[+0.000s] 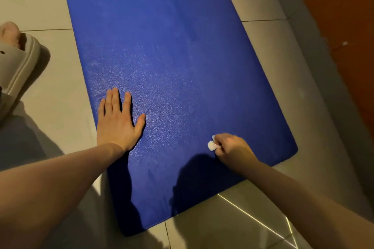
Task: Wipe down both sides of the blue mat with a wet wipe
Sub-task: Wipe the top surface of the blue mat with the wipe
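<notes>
Mat point(172, 56) is laid flat on tile floor point(232, 218), running from lower centre to top of frame. Right hand point(232, 147), lower right, is curled and pinched on a small white wipe point(211, 145) held against the mat near its near edge. Left hand point(117, 119), centre-left, is pressed flat, fingers straight and spread. A slipper point(18, 62) is seen at left edge.

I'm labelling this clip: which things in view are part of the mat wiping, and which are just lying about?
For the job: blue mat; wet wipe, pinched in the right hand; left hand, flat on the mat.
Just about: beige slipper, worn on a foot; tiled floor.
</notes>
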`<state>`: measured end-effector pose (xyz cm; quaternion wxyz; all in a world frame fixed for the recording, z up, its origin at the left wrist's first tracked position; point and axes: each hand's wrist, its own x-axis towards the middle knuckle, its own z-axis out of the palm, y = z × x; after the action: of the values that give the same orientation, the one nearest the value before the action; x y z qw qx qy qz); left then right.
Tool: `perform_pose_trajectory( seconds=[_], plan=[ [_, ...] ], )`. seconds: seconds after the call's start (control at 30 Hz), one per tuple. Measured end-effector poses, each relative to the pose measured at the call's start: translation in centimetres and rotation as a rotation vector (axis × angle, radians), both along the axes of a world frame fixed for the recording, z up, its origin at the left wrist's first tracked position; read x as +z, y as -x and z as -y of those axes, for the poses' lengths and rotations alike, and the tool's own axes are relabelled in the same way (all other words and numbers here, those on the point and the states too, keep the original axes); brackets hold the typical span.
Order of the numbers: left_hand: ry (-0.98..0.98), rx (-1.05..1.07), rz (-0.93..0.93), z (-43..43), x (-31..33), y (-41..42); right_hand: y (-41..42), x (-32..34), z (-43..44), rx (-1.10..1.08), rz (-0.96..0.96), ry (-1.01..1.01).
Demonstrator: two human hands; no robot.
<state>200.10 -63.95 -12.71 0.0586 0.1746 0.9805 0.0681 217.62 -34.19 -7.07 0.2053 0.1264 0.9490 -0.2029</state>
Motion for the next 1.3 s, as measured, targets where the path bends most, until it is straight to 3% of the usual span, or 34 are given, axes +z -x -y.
perform_pose_trajectory(
  seconds=[0.1, 0.23, 0.43, 0.53, 0.7, 0.77, 0.9, 1.1, 1.3],
  plan=[
    [-0.016, -0.005, -0.007, 0.1, -0.1, 0.1, 1.9, -0.1, -0.8, 0.023, -0.012, -0.075],
    [-0.042, -0.028, 0.04, 0.6, 0.6, 0.4, 6.0, -1.1, -0.3, -0.311, -0.113, -0.13],
    [0.126, -0.134, 0.249, 1.6, 4.6, 2.6, 3.7, -0.9, 6.8, -0.557, -0.109, -0.049],
    [0.184, -0.18, 0.302, 2.2, 6.7, 1.4, 2.7, -0.6, 12.6, -0.508, -0.12, -0.011],
    [0.21, -0.219, 0.332, 4.8, 7.2, -3.1, 2.0, 0.1, 19.4, -0.151, -0.079, 0.108],
    [0.259, -0.278, 0.379, 5.9, 7.1, -4.4, 2.1, 0.2, 17.9, -0.11, -0.073, 0.08],
    [0.369, -0.383, 0.423, 7.0, 7.0, -5.7, 2.0, 0.3, 9.6, -0.397, -0.091, -0.043],
    [0.449, -0.431, 0.421, 6.7, 7.6, -5.0, 3.7, -0.9, 6.7, -0.641, -0.185, 0.051],
    [0.493, -0.452, 0.435, 6.6, 7.4, -4.8, 7.7, -1.7, 7.5, -0.569, -0.239, 0.054]
  ],
)
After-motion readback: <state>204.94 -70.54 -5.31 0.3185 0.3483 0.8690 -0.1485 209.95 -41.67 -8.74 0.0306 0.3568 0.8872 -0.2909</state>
